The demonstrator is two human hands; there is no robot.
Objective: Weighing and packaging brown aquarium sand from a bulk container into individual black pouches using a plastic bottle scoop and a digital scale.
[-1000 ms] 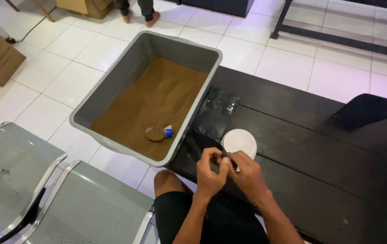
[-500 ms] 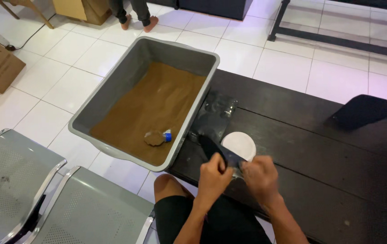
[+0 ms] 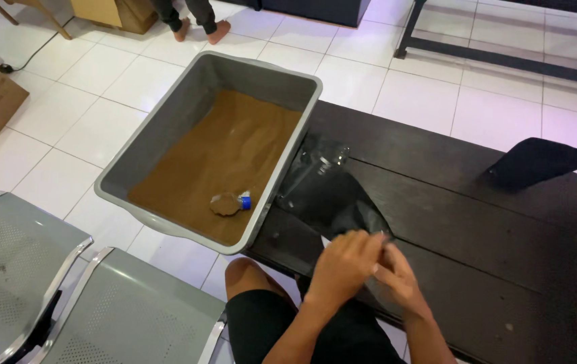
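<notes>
A black plastic pouch (image 3: 342, 202) is held at the near edge of the dark wooden table (image 3: 477, 222), its lower end gathered between the two hands while its upper part lies flat on the table top, reaching away from that edge toward a crumpled clear plastic bag (image 3: 315, 165). The left hand (image 3: 342, 266) is curled over the pouch's lower corner with the fingers closed on the film, and the right hand (image 3: 396, 280) is pressed against it from the other side, thumb and fingers pinching the same end; exactly how much film is caught cannot be told, because the hands cover it. The pouch is judged to be light, thin and limp, glossy enough to slip, and likely to fold or sag if lifted by one corner, so it would best be taken by its edge or seam with both hands. Beyond the table's left end a grey plastic tub (image 3: 167, 145) is seen, filled with brown sand (image 3: 221, 162), and a small sand-coated bottle with a blue cap (image 3: 231, 202) is lying in the sand. Counted: one black pouch, one clear bag, one tub, one bottle, two hands, one dark sloped object (image 3: 538, 162) on the table's far right, and two perforated metal seats (image 3: 52, 296) left of the table.
</notes>
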